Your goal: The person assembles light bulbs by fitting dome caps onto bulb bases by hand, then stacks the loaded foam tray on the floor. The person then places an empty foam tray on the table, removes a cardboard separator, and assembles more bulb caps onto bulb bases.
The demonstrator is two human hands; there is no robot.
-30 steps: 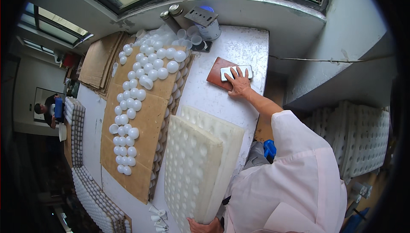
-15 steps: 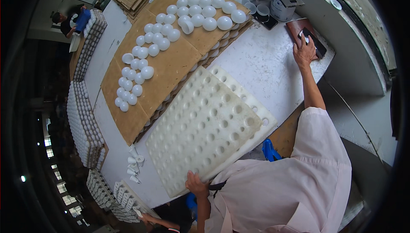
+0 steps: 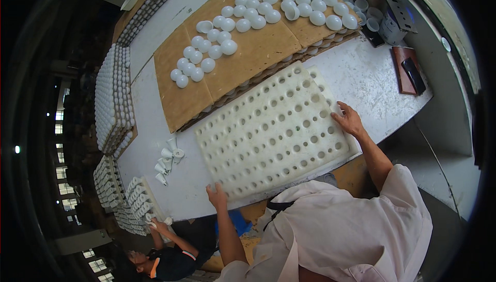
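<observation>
A white foam board (image 3: 268, 129) punched with rows of round holes lies flat in front of me, over a second pale board that shows along its right and near edges. My left hand (image 3: 217, 197) is at the near left corner, its fingers apart and touching the edge. At the right edge is my right hand (image 3: 349, 120), fingers spread, fingertips against the board's side. Neither hand is closed round anything. A cluster of small white cone-shaped parts (image 3: 169, 159) lies left of the board.
White domes (image 3: 257, 22) stand on brown cardboard (image 3: 253, 54) over stacked layers. At right are a brown notebook (image 3: 402, 65), a phone (image 3: 413, 75) and a white bucket (image 3: 392, 27). A co-worker (image 3: 175, 253) handles white parts at lower left. Tall dome stacks (image 3: 111, 101) stand far left.
My right hand has left the phone and come to the board's right edge. The board lies more squarely over the one beneath. My left hand stays near its corner. The view has shifted.
</observation>
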